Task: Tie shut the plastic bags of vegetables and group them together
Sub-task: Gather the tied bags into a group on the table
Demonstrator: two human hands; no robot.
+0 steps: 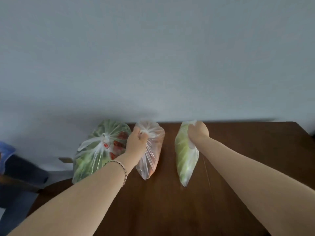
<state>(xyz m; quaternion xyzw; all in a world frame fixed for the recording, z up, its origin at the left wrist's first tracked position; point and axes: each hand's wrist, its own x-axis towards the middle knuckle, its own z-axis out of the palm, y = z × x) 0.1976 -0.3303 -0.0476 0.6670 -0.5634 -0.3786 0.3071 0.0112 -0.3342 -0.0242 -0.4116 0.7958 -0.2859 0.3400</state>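
Three clear plastic bags stand in a row at the far edge of the brown table (170, 201). The big bag of greens and red vegetables (95, 150) at the left is knotted at its top. My left hand (137, 142) grips the gathered top of the middle bag with orange contents (151, 159). My right hand (198, 132) is closed on the neck of the bag of pale green cabbage (185, 157) at the right. A gap of bare table separates the middle bag from the cabbage bag.
A pale grey wall (153, 57) rises right behind the table. At the far left, below table level, sit a dark seat or furniture piece (22, 171) and something blue (6, 150). The table's right corner (296, 126) is rounded.
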